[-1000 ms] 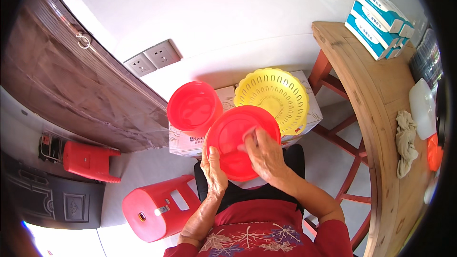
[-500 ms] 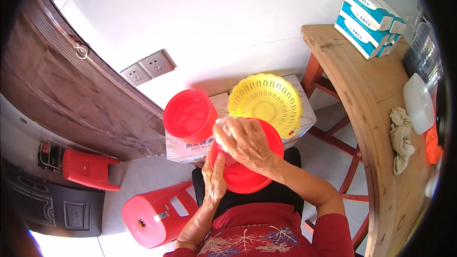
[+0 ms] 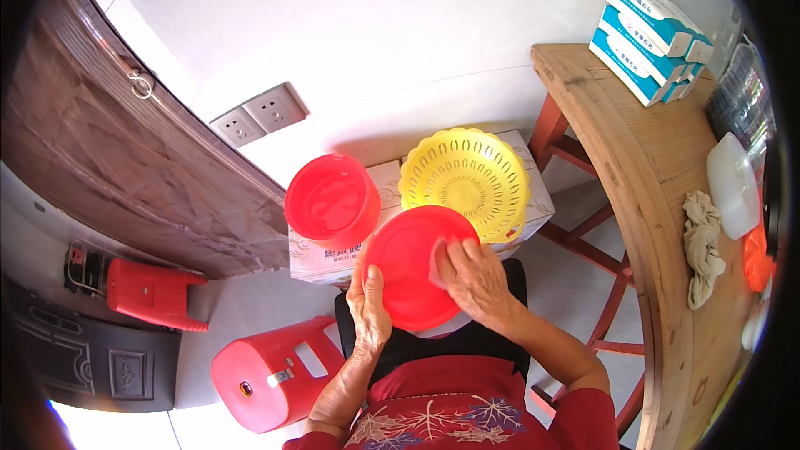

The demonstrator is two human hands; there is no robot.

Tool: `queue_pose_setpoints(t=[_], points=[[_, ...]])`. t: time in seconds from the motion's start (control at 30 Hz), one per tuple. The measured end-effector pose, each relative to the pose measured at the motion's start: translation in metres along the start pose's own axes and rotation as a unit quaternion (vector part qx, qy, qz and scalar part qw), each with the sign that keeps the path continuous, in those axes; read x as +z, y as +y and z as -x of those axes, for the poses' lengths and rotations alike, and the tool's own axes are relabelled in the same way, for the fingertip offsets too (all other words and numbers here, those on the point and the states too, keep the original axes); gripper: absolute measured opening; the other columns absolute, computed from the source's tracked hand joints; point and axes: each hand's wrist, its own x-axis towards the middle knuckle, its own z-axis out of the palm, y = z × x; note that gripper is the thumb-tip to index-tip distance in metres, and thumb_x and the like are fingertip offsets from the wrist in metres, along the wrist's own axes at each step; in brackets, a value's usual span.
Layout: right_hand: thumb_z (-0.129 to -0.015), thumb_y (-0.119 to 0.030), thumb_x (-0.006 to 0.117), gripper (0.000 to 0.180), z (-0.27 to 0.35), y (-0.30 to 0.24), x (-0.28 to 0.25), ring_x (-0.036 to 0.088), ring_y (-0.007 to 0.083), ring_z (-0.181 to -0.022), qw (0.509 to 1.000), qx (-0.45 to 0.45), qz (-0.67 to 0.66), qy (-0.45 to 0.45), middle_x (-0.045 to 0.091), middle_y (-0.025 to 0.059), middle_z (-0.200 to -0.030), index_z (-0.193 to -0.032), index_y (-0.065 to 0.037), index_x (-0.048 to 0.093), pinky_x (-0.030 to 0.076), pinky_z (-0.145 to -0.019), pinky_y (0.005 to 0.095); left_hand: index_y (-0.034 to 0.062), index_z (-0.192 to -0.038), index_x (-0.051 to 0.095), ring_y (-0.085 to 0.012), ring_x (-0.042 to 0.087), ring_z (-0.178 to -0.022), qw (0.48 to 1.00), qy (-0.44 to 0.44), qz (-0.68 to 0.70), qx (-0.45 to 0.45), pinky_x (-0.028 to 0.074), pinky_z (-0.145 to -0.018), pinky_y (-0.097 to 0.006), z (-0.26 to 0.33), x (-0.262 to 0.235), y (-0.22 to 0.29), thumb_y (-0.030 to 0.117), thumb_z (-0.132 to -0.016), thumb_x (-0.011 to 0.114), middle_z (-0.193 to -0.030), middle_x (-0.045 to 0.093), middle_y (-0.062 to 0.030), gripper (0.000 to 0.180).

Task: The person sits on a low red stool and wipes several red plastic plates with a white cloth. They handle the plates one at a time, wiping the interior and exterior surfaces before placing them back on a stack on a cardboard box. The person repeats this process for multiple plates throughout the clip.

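My left hand [image 3: 369, 310] is closed on the left rim of a red plastic basin [image 3: 408, 271], tilted above my lap. My right hand [image 3: 479, 279] reaches into the basin at its right inner wall. Its fingers press a thin, pale piece of cloth or tissue [image 3: 437, 265] against the plastic; most of this piece is hidden. Just beyond stand a second red basin [image 3: 310, 175] on the left and a yellow scalloped basket with slots [image 3: 462, 162] on the right.
Both stand on cardboard boxes [image 3: 321, 257] against the wall. A red stool [image 3: 258, 383] lies at lower left, another red stool [image 3: 146, 293] farther left. The wooden table [image 3: 633, 142] on the right bears tissue boxes [image 3: 637, 37], a crumpled cloth [image 3: 704, 250] and a white container [image 3: 733, 186].
My right hand has moved from the basin's upper left rim down and right to its inner right wall. The basin's inside shows more fully. My left hand keeps its grip.
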Motion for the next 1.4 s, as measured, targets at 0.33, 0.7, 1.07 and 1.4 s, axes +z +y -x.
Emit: queue_pose_setpoints(t=[0.33, 0.7, 1.07, 1.4], points=[[-0.069, 0.006, 0.067, 0.061, -0.050, -0.034, 0.015, 0.050, 0.0417, -0.100, 0.886, 0.137, -0.425, 0.129, 0.042, 0.0231, -0.107, -0.124, -0.006, 0.044, 0.048, -0.076, 0.0460, -0.0035, -0.137, 0.038, -0.0205, 0.043, -0.126, 0.993, 0.029, 0.108, -0.038, 0.034, -0.107, -0.036, 0.005, -0.002, -0.050, 0.043, -0.103, 0.030, -0.136, 0.046, -0.0128, 0.058], [-0.080, -0.016, 0.066, 0.036, -0.001, -0.040, -0.015, 0.060, 0.0264, -0.086, 0.954, -0.113, -0.268, -0.079, 0.058, 0.0101, -0.099, -0.112, -0.003, 0.055, 0.049, -0.072, 0.0393, -0.0023, -0.128, 0.047, -0.0201, 0.055, -0.111, 0.985, 0.044, 0.142, -0.084, 0.044, -0.097, -0.035, -0.001, -0.010, -0.038, 0.046, -0.102, 0.029, -0.121, 0.056, -0.0140, 0.057], [-0.073, -0.022, 0.064, 0.010, 0.003, 0.005, -0.044, 0.056, 0.0149, -0.063, 0.966, -0.189, -0.179, 0.004, 0.053, -0.0013, -0.066, -0.074, -0.015, 0.058, 0.043, -0.054, 0.0315, 0.0070, -0.125, 0.056, -0.0341, 0.034, -0.133, 0.825, -0.132, -0.431, 0.341, 0.019, -0.109, -0.061, 0.016, -0.011, 0.028, 0.040, -0.073, 0.074, -0.131, 0.046, -0.0176, 0.065], [-0.072, -0.019, 0.071, 0.028, -0.001, 0.024, -0.068, 0.055, 0.0249, -0.072, 0.877, -0.140, -0.455, -0.058, 0.053, 0.0059, -0.080, -0.094, -0.009, 0.056, 0.044, -0.062, 0.0378, 0.0078, -0.092, 0.064, -0.0266, 0.055, -0.095, 0.737, -0.290, -0.479, 0.378, 0.047, -0.084, -0.042, 0.003, -0.030, 0.009, 0.014, -0.064, 0.067, -0.088, 0.057, -0.0048, 0.029]])
